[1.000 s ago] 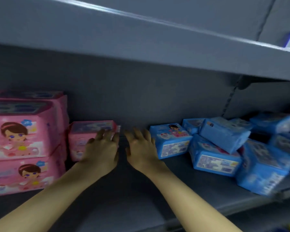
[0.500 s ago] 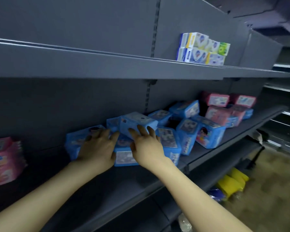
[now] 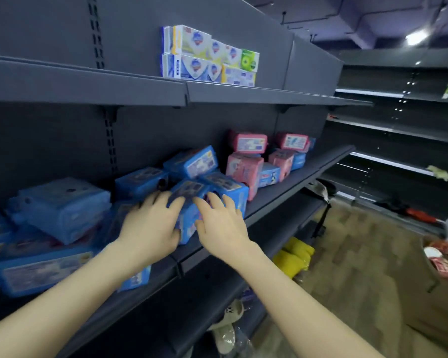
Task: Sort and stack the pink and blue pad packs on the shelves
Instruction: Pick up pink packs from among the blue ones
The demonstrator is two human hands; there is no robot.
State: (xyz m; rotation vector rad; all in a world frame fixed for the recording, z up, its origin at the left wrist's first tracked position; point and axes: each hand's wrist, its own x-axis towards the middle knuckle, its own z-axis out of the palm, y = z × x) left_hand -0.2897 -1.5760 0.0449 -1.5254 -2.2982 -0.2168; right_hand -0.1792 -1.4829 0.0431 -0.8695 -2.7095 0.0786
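Observation:
Several blue pad packs [image 3: 62, 208] lie jumbled along the middle shelf [image 3: 282, 195], from the far left to the centre. One blue pack [image 3: 189, 195] lies tilted at the front of the heap. My left hand [image 3: 150, 223] rests on its left side, fingers spread over the top. My right hand [image 3: 221, 223] touches its right side, fingers also spread and fairly straight. Further right on the same shelf, pink pad packs [image 3: 243, 171] are piled up, with a few small blue packs [image 3: 269, 174] mixed in.
Soap boxes [image 3: 210, 56] stand stacked on the upper shelf. Yellow packs [image 3: 292, 254] and pale bagged goods [image 3: 228, 329] sit on the lower shelves. A container with red packets [image 3: 445, 259] stands on the floor at right, with more shelving behind it.
The view has swung right, away from the stacked pink packs at the left. Both hands have travelled right along the shelf and now lie on a blue pack in the heap.

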